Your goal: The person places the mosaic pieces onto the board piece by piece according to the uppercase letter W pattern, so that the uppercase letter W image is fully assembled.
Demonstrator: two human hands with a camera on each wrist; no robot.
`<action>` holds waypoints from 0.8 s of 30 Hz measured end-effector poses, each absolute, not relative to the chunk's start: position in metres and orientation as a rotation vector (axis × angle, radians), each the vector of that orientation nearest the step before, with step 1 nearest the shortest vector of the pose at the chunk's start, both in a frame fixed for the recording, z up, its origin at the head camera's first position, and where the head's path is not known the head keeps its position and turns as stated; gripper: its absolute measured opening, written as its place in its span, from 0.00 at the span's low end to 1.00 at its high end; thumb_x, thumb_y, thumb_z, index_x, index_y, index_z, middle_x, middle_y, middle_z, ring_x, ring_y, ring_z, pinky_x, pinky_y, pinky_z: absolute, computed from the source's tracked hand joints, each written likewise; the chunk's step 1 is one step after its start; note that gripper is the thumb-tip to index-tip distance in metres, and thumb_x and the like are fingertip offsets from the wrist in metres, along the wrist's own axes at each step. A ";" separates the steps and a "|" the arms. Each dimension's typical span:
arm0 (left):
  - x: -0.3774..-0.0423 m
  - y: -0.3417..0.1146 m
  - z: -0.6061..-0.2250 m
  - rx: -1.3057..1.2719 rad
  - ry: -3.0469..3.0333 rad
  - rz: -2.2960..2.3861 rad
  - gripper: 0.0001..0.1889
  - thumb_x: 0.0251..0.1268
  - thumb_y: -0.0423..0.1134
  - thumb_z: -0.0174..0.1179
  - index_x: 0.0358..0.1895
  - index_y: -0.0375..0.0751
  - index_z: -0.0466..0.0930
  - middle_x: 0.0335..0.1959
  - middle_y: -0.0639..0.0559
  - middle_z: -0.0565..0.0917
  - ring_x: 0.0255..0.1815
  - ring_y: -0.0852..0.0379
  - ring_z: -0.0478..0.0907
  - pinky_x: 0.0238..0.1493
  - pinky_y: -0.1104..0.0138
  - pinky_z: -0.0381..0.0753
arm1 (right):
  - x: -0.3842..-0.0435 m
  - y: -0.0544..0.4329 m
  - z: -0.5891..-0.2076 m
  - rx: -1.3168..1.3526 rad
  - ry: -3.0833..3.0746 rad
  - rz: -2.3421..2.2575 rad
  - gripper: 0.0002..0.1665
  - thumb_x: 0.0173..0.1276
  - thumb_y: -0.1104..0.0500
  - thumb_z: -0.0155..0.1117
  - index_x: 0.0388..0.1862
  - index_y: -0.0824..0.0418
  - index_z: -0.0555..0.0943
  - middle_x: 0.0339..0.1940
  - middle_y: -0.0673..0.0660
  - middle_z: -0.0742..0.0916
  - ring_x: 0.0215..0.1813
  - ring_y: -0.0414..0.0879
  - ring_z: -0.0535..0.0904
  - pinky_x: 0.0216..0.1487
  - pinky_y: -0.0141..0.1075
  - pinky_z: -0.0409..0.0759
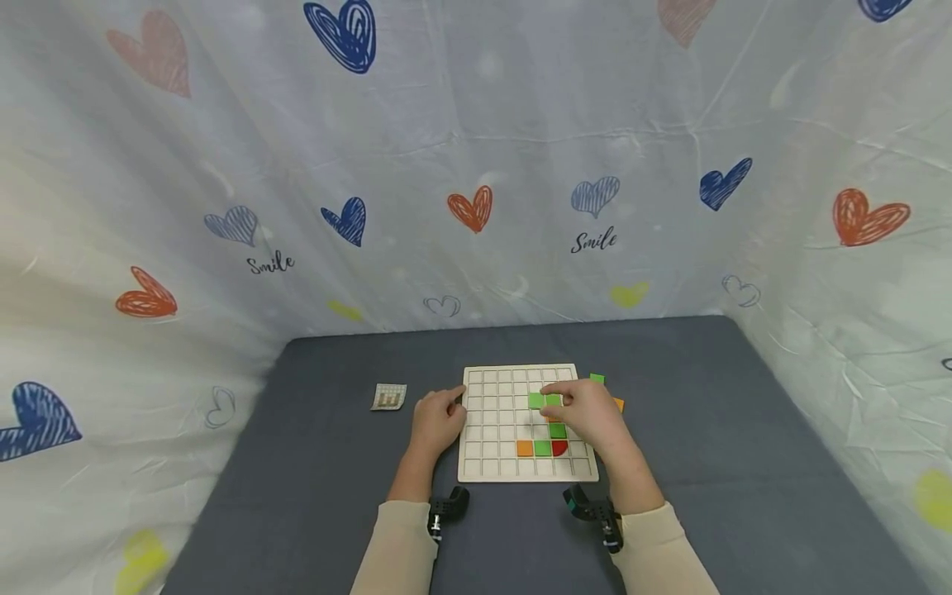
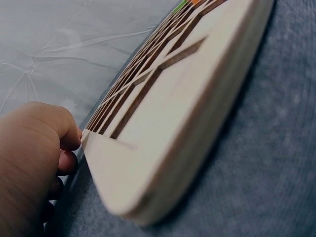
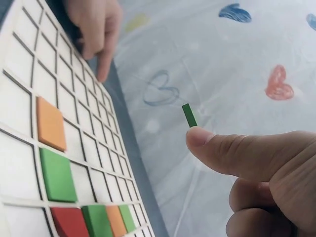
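Observation:
A pale wooden grid board (image 1: 491, 471) lies on the dark cloth. My right hand (image 1: 591, 413) is over its right half, pinching a thin green tile (image 3: 189, 115) between thumb and index finger, held above the board. On the grid, an orange tile (image 3: 51, 123), a green tile (image 3: 58, 175) and a red tile with a rounded corner (image 1: 559, 448) form a row. From the red one, a column of green, orange and green tiles runs away from me. My left hand (image 1: 437, 423) is at the board's left edge, its extended index finger touching near the far left corner.
Left of the board lies a small printed card (image 1: 388, 397) with a grid pattern. Beyond the board's right edge, a loose green tile (image 1: 597, 378) and an orange tile (image 1: 619, 405) show partly behind my right hand. A heart-patterned curtain (image 1: 521, 273) surrounds the table (image 1: 335, 463).

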State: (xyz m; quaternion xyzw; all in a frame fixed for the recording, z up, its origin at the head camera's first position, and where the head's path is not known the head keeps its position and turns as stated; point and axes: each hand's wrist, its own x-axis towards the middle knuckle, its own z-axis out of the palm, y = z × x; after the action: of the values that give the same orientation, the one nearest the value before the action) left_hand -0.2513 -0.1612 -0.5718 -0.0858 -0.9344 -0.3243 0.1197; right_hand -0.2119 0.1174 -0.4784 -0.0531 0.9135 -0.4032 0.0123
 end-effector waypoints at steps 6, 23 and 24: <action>-0.251 -0.161 -0.571 -0.272 -2.729 -0.950 0.24 0.67 0.33 0.52 0.64 0.43 0.84 0.13 0.56 0.63 0.19 0.56 0.55 0.39 0.59 0.62 | -0.211 0.106 -0.484 -0.179 2.823 -1.192 0.19 0.61 0.55 0.78 0.53 0.52 0.91 0.15 0.50 0.73 0.17 0.43 0.60 0.23 0.36 0.59; -0.251 -0.162 -0.570 -0.288 -2.714 -0.927 0.23 0.66 0.33 0.53 0.63 0.42 0.85 0.14 0.57 0.64 0.19 0.57 0.55 0.37 0.60 0.62 | -0.212 0.094 -0.505 -0.204 2.802 -0.976 0.16 0.56 0.55 0.80 0.45 0.52 0.93 0.41 0.51 0.89 0.32 0.44 0.79 0.30 0.39 0.76; -0.251 -0.161 -0.570 -0.289 -2.712 -0.925 0.23 0.66 0.33 0.53 0.63 0.42 0.85 0.14 0.58 0.64 0.19 0.57 0.55 0.37 0.60 0.62 | -0.213 0.094 -0.506 -0.206 2.798 -0.970 0.15 0.56 0.55 0.79 0.45 0.52 0.93 0.43 0.52 0.89 0.34 0.45 0.80 0.32 0.40 0.76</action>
State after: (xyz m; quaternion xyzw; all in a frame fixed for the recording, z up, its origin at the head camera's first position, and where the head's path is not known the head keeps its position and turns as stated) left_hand -0.2511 -0.1615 -0.5695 -0.0993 -0.9337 -0.3183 0.1307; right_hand -0.2127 0.0940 -0.5059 -0.0691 0.9390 -0.3255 0.0864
